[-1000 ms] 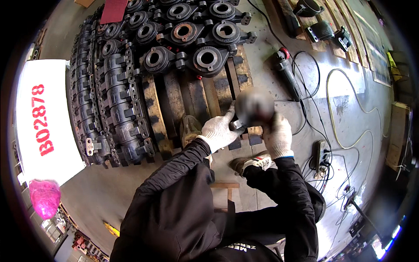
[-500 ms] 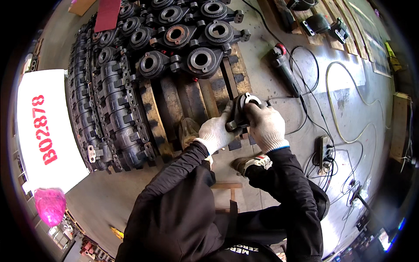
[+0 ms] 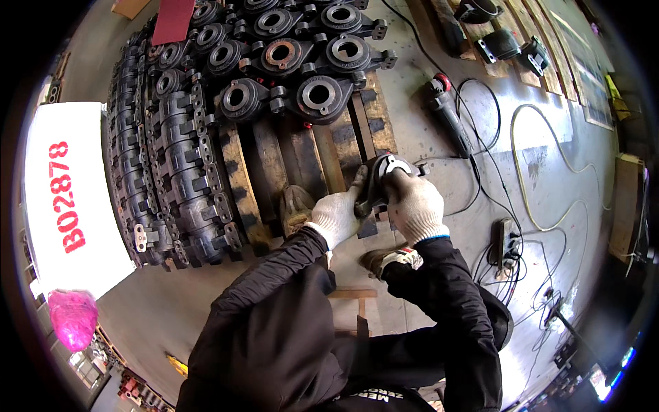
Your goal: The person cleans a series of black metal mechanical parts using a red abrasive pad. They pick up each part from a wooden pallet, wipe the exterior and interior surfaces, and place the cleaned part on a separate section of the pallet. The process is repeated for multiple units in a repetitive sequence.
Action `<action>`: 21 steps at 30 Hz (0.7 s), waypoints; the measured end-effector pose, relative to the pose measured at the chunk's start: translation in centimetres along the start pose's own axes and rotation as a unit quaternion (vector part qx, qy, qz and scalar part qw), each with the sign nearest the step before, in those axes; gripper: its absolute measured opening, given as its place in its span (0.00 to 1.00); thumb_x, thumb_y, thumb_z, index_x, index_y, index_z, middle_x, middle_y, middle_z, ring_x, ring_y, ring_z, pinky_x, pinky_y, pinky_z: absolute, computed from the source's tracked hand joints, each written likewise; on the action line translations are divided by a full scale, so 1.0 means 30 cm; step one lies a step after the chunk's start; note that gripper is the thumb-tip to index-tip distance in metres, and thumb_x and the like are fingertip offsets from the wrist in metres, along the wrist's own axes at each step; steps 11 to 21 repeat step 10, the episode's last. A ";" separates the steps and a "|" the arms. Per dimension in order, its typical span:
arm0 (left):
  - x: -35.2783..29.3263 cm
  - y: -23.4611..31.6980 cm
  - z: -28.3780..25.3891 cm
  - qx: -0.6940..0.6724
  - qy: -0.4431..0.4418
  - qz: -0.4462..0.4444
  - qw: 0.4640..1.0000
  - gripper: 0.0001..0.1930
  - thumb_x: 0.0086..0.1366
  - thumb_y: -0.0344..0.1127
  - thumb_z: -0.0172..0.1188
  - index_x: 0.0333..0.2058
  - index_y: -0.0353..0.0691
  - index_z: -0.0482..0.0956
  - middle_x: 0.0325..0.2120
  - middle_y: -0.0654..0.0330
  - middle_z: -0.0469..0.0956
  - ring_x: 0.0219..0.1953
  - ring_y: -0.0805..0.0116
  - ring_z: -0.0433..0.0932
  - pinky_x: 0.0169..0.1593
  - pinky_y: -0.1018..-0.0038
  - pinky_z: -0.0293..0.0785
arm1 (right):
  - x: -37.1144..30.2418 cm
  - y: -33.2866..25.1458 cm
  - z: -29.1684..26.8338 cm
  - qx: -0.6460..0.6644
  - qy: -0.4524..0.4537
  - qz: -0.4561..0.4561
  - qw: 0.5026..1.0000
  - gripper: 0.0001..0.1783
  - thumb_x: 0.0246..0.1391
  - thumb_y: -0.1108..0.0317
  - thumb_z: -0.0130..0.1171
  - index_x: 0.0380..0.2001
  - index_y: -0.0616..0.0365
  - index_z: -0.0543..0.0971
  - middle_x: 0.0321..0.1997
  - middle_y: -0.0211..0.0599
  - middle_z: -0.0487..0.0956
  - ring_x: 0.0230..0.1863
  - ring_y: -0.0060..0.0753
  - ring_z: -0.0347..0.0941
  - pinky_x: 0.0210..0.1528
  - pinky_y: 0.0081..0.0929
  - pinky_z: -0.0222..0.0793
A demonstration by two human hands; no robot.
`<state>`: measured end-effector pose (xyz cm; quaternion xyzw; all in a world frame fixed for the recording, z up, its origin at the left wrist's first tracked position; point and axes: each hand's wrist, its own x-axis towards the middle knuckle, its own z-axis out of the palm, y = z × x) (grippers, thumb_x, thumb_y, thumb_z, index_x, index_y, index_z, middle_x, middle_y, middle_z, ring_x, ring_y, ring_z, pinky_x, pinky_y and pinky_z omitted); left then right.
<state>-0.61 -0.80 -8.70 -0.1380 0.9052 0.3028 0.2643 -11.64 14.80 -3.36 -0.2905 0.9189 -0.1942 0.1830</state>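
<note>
A black metal casting with a round bore and a bright machined ring face is held up at the near right corner of the wooden pallet. My left hand, in a white knit glove, grips its left side. My right hand, gloved alike, is closed at the casting's right side, fingers curled over the ring and into the bore. Whether those fingertips hold anything small is hidden. Beyond the hands, several similar black castings lie in rows on the pallet, one with a rusty face.
Black track-like chains line the pallet's left side, beside a white marked board and a pink wrapped bundle. An angle grinder lies on the floor at right, near cables, a power strip and a pale hose.
The casting has turned slightly in my hands, so a lug now shows at its right. My right hand has shifted a little left; the left hand keeps its grip.
</note>
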 end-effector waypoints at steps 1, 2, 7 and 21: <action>0.007 -0.007 0.011 0.005 -0.004 0.000 1.000 0.49 0.68 0.51 0.61 0.78 0.43 0.45 0.31 0.41 0.85 0.35 0.43 0.87 0.40 0.53 0.83 | 0.032 -0.021 -0.009 -0.014 -0.008 0.011 1.000 0.06 0.58 0.64 0.61 0.37 0.52 0.81 0.33 0.50 0.83 0.40 0.60 0.81 0.42 0.53 0.77; 0.019 -0.021 0.034 0.010 -0.007 0.000 1.000 0.49 0.68 0.50 0.61 0.78 0.43 0.45 0.32 0.41 0.85 0.35 0.43 0.87 0.40 0.53 0.83 | 0.073 -0.026 -0.003 -0.004 0.023 -0.011 1.000 0.08 0.58 0.64 0.61 0.39 0.52 0.81 0.33 0.51 0.83 0.40 0.61 0.81 0.42 0.53 0.78; -0.008 0.020 -0.035 0.004 -0.013 -0.011 1.000 0.44 0.67 0.49 0.64 0.74 0.40 0.55 0.34 0.43 0.86 0.37 0.44 0.87 0.42 0.54 0.83 | 0.078 -0.010 0.011 -0.032 0.013 -0.033 0.999 0.10 0.59 0.62 0.60 0.42 0.51 0.80 0.35 0.52 0.83 0.39 0.62 0.81 0.42 0.54 0.78; -0.013 0.001 -0.033 0.008 -0.011 -0.003 1.000 0.51 0.66 0.47 0.65 0.79 0.52 0.43 0.34 0.44 0.86 0.37 0.46 0.87 0.42 0.55 0.84 | -0.009 0.001 0.008 -0.045 -0.081 0.008 0.996 0.14 0.61 0.58 0.62 0.50 0.45 0.82 0.42 0.55 0.85 0.47 0.58 0.84 0.48 0.51 0.80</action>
